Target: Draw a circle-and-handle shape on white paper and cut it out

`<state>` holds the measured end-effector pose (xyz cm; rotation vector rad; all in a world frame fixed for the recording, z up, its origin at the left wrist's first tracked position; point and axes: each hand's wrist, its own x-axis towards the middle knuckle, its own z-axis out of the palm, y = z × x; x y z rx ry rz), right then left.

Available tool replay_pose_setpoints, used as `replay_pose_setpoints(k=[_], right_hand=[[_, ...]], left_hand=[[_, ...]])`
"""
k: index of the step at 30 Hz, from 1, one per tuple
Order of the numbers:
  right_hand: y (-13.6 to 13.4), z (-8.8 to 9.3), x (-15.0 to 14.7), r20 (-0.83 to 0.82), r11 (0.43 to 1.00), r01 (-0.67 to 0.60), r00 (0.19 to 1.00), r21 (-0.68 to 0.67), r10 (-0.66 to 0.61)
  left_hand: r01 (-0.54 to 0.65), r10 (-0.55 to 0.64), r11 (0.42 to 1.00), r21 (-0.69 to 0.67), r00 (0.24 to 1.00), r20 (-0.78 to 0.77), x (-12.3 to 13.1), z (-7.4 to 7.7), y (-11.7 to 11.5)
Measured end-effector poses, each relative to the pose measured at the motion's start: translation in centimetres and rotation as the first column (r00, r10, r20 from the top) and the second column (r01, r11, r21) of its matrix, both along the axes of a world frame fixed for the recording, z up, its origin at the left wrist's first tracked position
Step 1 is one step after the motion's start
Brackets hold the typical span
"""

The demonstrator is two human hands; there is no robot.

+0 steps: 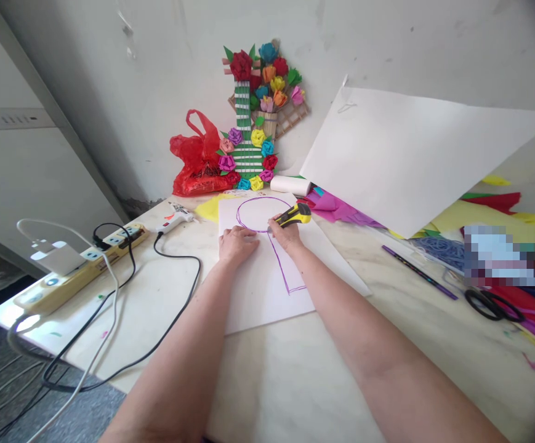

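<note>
A white board [253, 301] lies on the table with a purple outline drawn on it: an oval at the top and straight lines running down to a corner. My right hand [288, 234] is closed round a yellow and black utility knife [295, 215]. Its tip end points down at the board, close to where the oval meets the straight line; the blade is too small to make out. My left hand [238, 244] rests flat on the board just left of the drawing, fingers stretched out and holding nothing.
Left are a power strip [59, 284] with cables and a glue gun [175, 219]. A red plastic bag [197, 163] and a paper-flower guitar [247, 132] stand against the wall. To the right lie a purple pen [418, 272], scissors [493, 305], coloured papers and a large white sheet [410, 154].
</note>
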<state>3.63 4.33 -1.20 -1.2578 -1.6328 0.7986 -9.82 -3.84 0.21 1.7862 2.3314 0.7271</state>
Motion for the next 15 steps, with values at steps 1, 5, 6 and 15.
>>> replay_pose_setpoints(k=[1,5,6,15], right_hand=[[0.0,0.0,-0.05,-0.008,1.0,0.002,1.0,-0.007,-0.002],[-0.06,0.07,-0.2,-0.026,1.0,0.002,1.0,-0.029,-0.003],[-0.08,0.1,-0.22,-0.025,0.999,0.002,1.0,-0.033,-0.003],[0.1,0.04,0.02,0.007,0.999,-0.037,0.999,-0.037,0.037]], left_hand=[[0.0,0.0,1.0,0.001,1.0,-0.001,-0.01,-0.02,0.01],[0.004,-0.004,1.0,-0.001,1.0,-0.005,-0.01,-0.13,0.08],[0.006,-0.006,1.0,0.0,1.0,-0.007,-0.01,-0.15,0.09],[0.017,-0.017,1.0,0.003,1.0,-0.021,0.08,0.0,-0.09]])
